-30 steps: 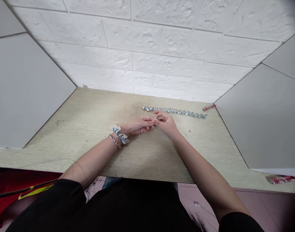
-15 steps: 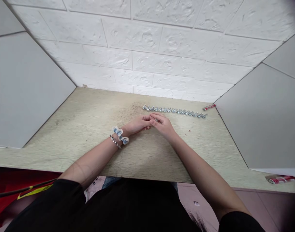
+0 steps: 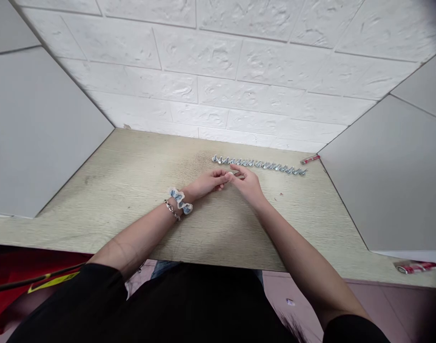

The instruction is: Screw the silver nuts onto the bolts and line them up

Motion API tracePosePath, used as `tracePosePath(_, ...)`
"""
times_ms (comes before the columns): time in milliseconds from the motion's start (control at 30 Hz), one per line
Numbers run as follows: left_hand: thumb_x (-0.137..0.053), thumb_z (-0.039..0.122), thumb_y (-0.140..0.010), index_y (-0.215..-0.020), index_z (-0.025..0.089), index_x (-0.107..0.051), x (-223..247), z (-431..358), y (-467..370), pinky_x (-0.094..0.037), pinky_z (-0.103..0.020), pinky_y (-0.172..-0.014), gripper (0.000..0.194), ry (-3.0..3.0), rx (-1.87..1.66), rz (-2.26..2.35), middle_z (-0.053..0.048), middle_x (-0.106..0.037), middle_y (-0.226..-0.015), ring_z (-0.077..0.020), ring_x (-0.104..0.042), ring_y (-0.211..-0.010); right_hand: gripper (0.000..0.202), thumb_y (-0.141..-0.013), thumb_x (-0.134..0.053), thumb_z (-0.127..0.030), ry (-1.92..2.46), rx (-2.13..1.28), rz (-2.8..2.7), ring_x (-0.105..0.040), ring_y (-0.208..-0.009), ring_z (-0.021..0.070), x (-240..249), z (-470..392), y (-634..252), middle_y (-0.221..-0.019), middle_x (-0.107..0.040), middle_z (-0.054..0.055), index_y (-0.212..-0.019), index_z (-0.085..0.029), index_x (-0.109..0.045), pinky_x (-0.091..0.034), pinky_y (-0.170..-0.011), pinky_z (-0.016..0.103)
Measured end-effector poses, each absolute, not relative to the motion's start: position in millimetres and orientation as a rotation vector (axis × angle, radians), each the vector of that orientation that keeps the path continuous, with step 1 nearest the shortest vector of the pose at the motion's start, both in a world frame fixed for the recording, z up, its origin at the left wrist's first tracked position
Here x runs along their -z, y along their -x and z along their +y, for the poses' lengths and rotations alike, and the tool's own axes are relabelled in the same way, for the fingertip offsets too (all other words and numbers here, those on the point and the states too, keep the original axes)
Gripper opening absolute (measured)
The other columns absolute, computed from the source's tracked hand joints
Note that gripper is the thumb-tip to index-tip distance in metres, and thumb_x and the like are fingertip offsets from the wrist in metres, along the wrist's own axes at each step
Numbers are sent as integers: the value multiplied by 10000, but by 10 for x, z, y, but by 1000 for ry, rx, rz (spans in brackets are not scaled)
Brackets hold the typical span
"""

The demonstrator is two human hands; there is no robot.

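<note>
My left hand (image 3: 209, 183) and my right hand (image 3: 248, 185) meet fingertip to fingertip just above the tabletop. Both are closed in a pinch around a small shiny metal part (image 3: 230, 174). Fingers cover most of it, so its exact kind is hidden. Right behind my hands runs a row of several metal bolts (image 3: 258, 164), which seem to stand on their heads with shanks up. A scrunchie (image 3: 180, 200) and a chain bracelet (image 3: 172, 209) circle my left wrist.
The pale wooden tabletop (image 3: 125, 166) ends at a white brick-patterned wall (image 3: 218, 90). Grey panels close off the left (image 3: 46, 138) and right (image 3: 385, 176). One red battery (image 3: 310, 159) lies at the back right corner, and red batteries (image 3: 417, 267) lie near the front right edge.
The fingers of my right hand have opened out a little and shifted slightly right around the small part. My left hand stays nearly in place. The bolt row is unchanged.
</note>
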State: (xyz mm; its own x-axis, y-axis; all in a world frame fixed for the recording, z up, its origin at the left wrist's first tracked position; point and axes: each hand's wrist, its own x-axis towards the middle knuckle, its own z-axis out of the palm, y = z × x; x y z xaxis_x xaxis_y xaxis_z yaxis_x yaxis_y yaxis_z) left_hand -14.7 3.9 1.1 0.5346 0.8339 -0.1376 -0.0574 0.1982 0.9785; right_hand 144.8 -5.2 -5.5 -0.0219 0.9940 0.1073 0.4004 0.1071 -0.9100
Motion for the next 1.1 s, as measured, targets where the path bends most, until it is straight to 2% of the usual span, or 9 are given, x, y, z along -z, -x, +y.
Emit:
tracePosePath(133, -670, 280, -774, -823, 122, -578, 10, 57, 148, -336, -178, -542, 189, -1110, -794, 834, 37, -478, -649, -25, -426, -537, 393, -698, -646, -476, 1409, -900, -1517, -598, -720, 166, 56, -61, -1432, -885, -702, 45, -948, -176, -686, -479, -674, 314)
tracePosePath(233, -663, 240, -779, -859, 115, -592, 26, 60, 141, -344, -178, -550, 165, -1091, -828, 852, 30, -507, -681, -21, -441, -539, 293, -732, -616, -421, 1347, -842, -1537, -586, -673, 153, 81, -72, -1416, -803, -695, 34, -860, -172, -700, -474, -666, 305)
tracePosePath(400, -644, 244, -769, -897, 113, -618, 68, 79, 136, -333, -193, -553, 185, -1173, -846, 870, 20, -538, -688, -38, -435, -549, 278, -790, -546, -322, 1263, -707, -1664, -614, -793, 169, 81, -121, -1379, -938, -691, 60, -953, -177, -719, -496, -703, 308)
tracePosePath(500, -615, 261, -768, -900, 115, -630, 65, 80, 139, -320, -206, -560, 198, -1278, -833, 857, 22, -531, -670, -51, -413, -555, 337, -790, -569, -378, 1277, -724, -1682, -622, -856, 187, 86, -142, -1359, -1069, -668, 79, -1039, -191, -700, -512, -692, 319)
tracePosePath(600, -561, 271, -786, -847, 117, -632, 45, 62, 142, -296, -218, -553, 180, -1443, -784, 846, 36, -484, -615, -63, -382, -549, 386, -800, -573, -450, 1271, -694, -1701, -603, -997, 221, 118, -137, -1361, -1114, -656, 94, -1057, -188, -694, -507, -811, 361)
tracePosePath(700, -508, 231, -794, -732, 122, -595, 30, 37, 139, -277, -226, -544, 153, -1566, -726, 873, 46, -430, -567, -68, -355, -535, 400, -819, -554, -490, 1273, -646, -1756, -585, -1047, 230, 137, -126, -1382, -1102, -657, 95, -1036, -186, -696, -465, -914, 389)
tracePosePath(800, -480, 219, -803, -687, 127, -560, 12, 16, 132, -267, -230, -541, 168, -1592, -700, 876, 43, -422, -570, -67, -345, -533, 384, -828, -540, -509, 1279, -611, -1812, -594, -986, 219, 113, -128, -1405, -1058, -655, 84, -1000, -198, -687, -472, -865, 376)
tracePosePath(967, -511, 308, -816, -808, 135, -594, -27, 2, 120, -264, -232, -535, 192, -1531, -740, 885, 38, -432, -592, -76, -352, -544, 295, -792, -594, -484, 1352, -565, -1776, -559, -743, 164, 56, -138, -1426, -839, -614, 21, -836, -192, -604, -446, -674, 309)
tracePosePath(1100, -528, 325, -807, -838, 134, -609, -33, 11, 115, -278, -231, -545, 209, -1514, -736, 883, 32, -449, -610, -80, -362, -559, 261, -781, -603, -451, 1371, -564, -1765, -504, -650, 132, 57, -132, -1430, -771, -580, -7, -761, -195, -558, -405, -622, 277)
